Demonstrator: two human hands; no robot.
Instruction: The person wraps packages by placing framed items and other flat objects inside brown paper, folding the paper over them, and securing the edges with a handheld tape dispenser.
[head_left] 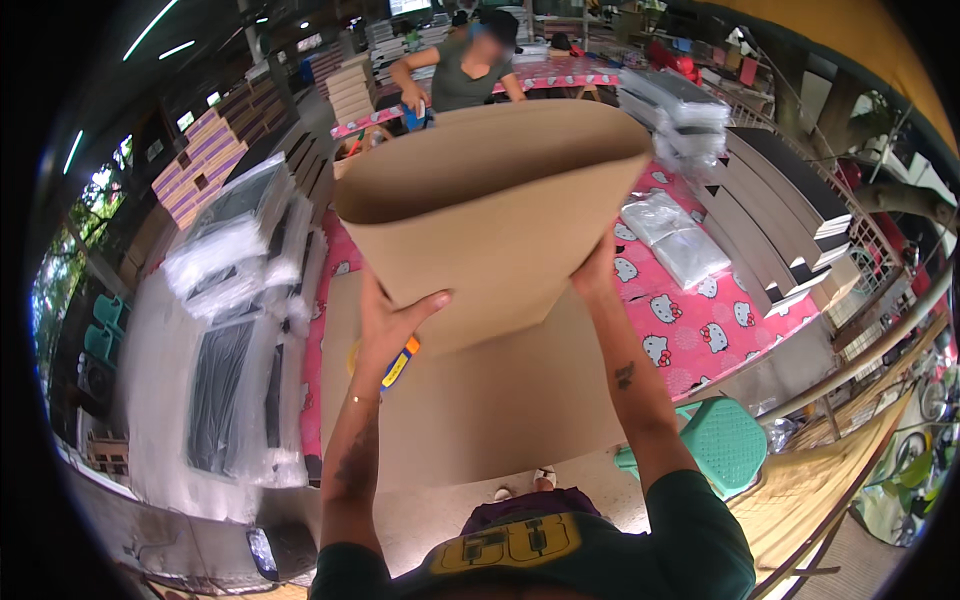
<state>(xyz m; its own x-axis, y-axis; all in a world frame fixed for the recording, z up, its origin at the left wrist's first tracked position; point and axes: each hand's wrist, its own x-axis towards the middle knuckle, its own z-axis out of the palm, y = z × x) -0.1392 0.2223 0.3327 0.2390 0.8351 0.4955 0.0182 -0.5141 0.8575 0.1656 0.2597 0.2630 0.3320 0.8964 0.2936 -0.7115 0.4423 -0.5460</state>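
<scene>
A large brown cardboard piece (480,255), curved into a wide sleeve with an open upper rim, stands raised in front of me. My left hand (388,322) grips its lower left side, thumb across the near face. On the opposite side, my right hand (597,268) holds the edge, its fingers partly hidden behind the cardboard. Beneath lies a flat brown cardboard sheet (480,415) on the table. Beside my left wrist rests a yellow and blue utility knife (402,362), lying on the sheet and apart from my fingers.
A pink patterned tablecloth (690,330) covers the table. On it, at right, are plastic bags (675,235) and stacked dark-topped boards (770,210). Plastic-wrapped bundles (235,240) stand at left. Across the table is a co-worker (465,75). A green stool (725,445) stands at lower right.
</scene>
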